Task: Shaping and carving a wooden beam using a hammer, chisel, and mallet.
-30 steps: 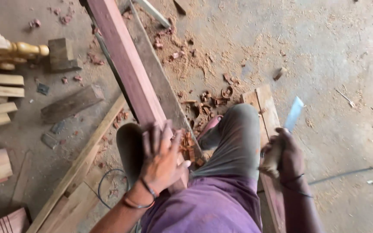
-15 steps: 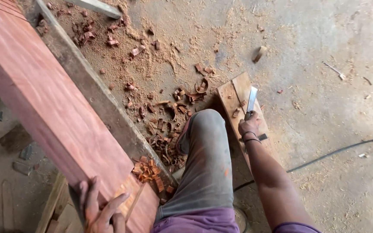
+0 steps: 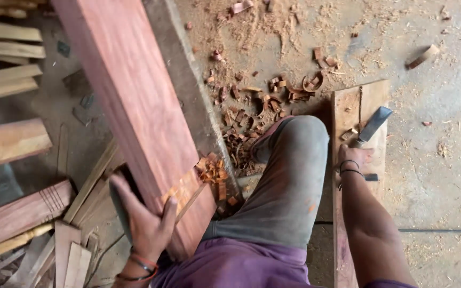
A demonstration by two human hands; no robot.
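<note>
A long reddish wooden plank (image 3: 129,101) slants from the top left down to the lower middle. My left hand (image 3: 144,218) grips its near end from the left side and underneath. My right hand (image 3: 352,159) rests low at the right on a narrow board (image 3: 348,106) lying on the floor and holds the handle of a wide-bladed chisel (image 3: 373,124), whose blade points up and away. My bent knee in grey trousers (image 3: 289,176) sits between the two hands.
Curled red wood shavings (image 3: 252,106) litter the concrete floor beside a grey beam (image 3: 188,85) under the plank. Pale planks (image 3: 6,69) and offcuts (image 3: 22,213) crowd the left. A thin cable (image 3: 444,231) runs across the floor at right.
My right hand has lowered the chisel onto the floor board at the right. My left hand has shifted from on top of the plank to gripping its near end.
</note>
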